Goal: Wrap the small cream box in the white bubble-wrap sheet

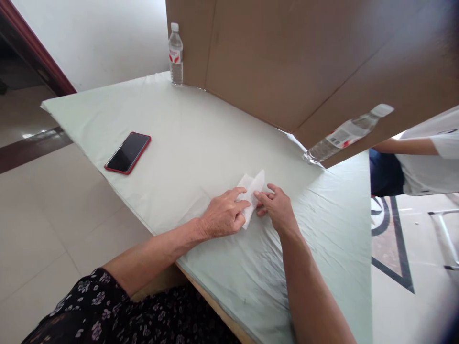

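Note:
A thin white tissue [255,187], partly folded, lies on the pale green tablecloth between my two hands. My left hand [226,213] rests over its left side, fingers bent and touching the paper. From the right, my right hand [274,204] pinches the tissue's edge between thumb and fingers, with one finger raised. The tissue's upper corner stands up from the cloth, and its left part is hidden under my left fingers.
A phone in a red case [128,153] lies at the left. One water bottle [175,55] stands by a tall cardboard panel [258,62]; another bottle [344,136] appears tilted at its right end. Beyond the panel, a person's arm [412,145] shows at right.

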The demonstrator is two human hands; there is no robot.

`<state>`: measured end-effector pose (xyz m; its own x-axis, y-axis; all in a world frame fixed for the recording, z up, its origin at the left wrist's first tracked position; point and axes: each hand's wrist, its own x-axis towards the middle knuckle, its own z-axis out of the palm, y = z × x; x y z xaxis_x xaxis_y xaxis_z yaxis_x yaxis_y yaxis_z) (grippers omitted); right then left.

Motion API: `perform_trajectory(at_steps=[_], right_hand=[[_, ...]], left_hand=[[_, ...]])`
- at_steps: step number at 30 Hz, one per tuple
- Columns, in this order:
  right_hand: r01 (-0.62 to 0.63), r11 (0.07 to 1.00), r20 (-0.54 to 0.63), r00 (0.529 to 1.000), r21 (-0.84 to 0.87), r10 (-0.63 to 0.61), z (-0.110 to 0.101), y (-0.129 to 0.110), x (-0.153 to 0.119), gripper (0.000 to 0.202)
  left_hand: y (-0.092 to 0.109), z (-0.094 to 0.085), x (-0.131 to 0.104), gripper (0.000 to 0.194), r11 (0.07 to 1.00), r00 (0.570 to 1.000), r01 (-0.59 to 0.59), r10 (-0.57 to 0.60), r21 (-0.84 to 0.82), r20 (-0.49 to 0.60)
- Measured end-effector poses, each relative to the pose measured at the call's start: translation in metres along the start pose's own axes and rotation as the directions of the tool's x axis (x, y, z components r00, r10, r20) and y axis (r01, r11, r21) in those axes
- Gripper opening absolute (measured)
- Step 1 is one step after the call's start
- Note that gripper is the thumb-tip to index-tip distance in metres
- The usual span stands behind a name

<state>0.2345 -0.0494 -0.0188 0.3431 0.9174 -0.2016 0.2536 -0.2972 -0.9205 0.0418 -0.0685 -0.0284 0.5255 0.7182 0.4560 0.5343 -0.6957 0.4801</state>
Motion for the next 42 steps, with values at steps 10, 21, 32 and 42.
perform_trajectory(at_steps=[10, 21, 32, 42], right_hand=[[0.101, 0.989, 0.119, 0.986, 0.112, -0.114, 0.02, -0.006, 0.019, 0.032], [0.118, 0.916, 0.132, 0.975, 0.383, -0.181, 0.021, -0.011, 0.001, 0.028], [0.46, 0.883, 0.066, 0.882, 0.091, -0.467, 0.014, -0.005, -0.053, 0.016], [0.756, 0.638, 0.164, 0.655, -0.149, -0.738, 0.007, 0.028, -0.072, 0.022]], left_hand=[[0.0, -0.005, 0.005, 0.04, 0.998, 0.987, -0.05, 0.043, 0.043, 0.155], [0.0, -0.003, 0.002, 0.035, 0.994, 0.992, 0.098, -0.095, -0.044, 0.077], [-0.014, 0.001, 0.007, 0.071, 0.928, 0.975, 0.201, -0.221, -0.313, -0.031], [-0.023, -0.014, 0.011, 0.007, 0.772, 0.971, 0.23, -0.146, -0.592, 0.187]])
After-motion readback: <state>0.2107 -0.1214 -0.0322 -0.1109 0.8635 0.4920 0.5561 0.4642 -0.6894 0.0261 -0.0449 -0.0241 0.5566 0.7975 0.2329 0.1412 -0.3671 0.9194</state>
